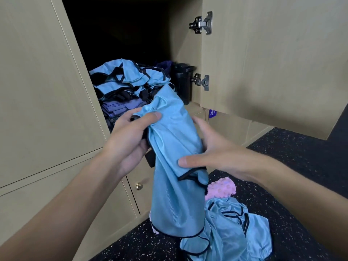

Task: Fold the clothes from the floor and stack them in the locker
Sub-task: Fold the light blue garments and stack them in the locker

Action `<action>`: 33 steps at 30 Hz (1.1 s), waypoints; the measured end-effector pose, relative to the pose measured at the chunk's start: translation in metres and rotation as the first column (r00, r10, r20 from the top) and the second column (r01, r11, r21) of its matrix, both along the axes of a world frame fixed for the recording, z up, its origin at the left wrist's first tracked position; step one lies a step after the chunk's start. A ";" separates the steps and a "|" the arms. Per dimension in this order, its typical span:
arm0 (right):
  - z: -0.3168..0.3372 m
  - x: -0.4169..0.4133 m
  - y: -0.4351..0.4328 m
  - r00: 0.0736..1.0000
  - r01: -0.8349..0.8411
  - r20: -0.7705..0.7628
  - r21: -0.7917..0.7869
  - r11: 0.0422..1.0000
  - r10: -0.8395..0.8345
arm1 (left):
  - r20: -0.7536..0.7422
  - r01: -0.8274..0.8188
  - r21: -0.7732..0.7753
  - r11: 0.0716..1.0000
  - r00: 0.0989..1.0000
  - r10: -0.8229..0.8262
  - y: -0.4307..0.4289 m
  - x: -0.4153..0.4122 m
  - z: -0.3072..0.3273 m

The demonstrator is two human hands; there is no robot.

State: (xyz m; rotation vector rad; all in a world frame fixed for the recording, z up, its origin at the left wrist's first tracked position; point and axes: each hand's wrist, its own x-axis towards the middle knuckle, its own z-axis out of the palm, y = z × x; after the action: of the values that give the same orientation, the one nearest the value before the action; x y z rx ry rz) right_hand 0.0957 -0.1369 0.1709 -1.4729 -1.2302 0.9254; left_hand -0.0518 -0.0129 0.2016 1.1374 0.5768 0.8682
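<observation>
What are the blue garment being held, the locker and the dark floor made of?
The blue garment: thin, faintly shiny synthetic, probably polyester; it drapes limply and catches light. The locker: matt beige board with faint wood grain, likely laminate. The floor: black with pale speckles, probably rubber.

The dark speckled floor (282, 166) fills the view from four to seven o'clock. On it, at about five o'clock, lies a crumpled heap of blue garments (241, 234) with black trim. A pink knobbly object (223, 187) touches the heap's far edge. The open locker (185, 44) sits at twelve o'clock. On its bottom shelf (196, 108) rests a stack of blue clothes (124, 80) over folded purple ones (116, 108), with a black container (183, 81) just beside the stack at its three o'clock.
</observation>
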 end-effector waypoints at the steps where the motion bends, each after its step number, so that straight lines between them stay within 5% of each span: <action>1: -0.002 -0.003 0.001 1.000 0.015 0.009 0.017 1.000 -0.015 | -0.003 -0.002 -0.010 1.000 1.000 0.002 0.002 0.000 -0.001; 9: 0.007 -0.005 0.006 0.947 0.299 -0.181 0.205 0.932 -0.264 | -0.126 0.138 0.011 0.990 0.983 -0.135 -0.018 0.002 -0.010; 15: 0.012 0.005 -0.001 0.984 0.068 0.153 0.131 0.989 -0.088 | -0.061 0.096 0.079 0.992 0.994 -0.091 -0.020 0.001 -0.010; 22: 0.018 0.006 0.000 0.888 0.182 0.385 0.207 0.961 -0.251 | -0.093 0.067 0.014 0.998 0.994 -0.065 -0.022 0.006 -0.007; 25: 0.018 0.009 -0.001 0.877 0.258 0.355 0.223 0.940 -0.325 | -0.310 0.145 0.229 0.963 0.948 -0.069 -0.021 0.004 -0.008; 28: 0.022 0.012 -0.004 0.906 0.296 0.248 0.205 0.933 -0.342 | -0.548 0.222 0.603 0.766 0.813 0.196 -0.014 0.002 -0.012; 30: 0.026 0.011 -0.007 0.929 0.292 0.188 0.162 0.942 -0.320 | -0.532 0.298 0.717 0.630 0.819 0.218 -0.013 -0.002 -0.012; 33: 0.029 0.009 -0.010 0.966 0.219 0.121 0.092 0.971 -0.229 | -0.486 0.368 0.678 0.637 0.874 0.012 -0.018 -0.004 -0.013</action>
State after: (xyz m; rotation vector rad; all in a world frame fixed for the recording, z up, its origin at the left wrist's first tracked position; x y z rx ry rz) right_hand 0.1050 -0.1471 0.1996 -1.5928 -1.1511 0.6304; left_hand -0.0560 -0.0306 0.1891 2.1885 0.4513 0.6601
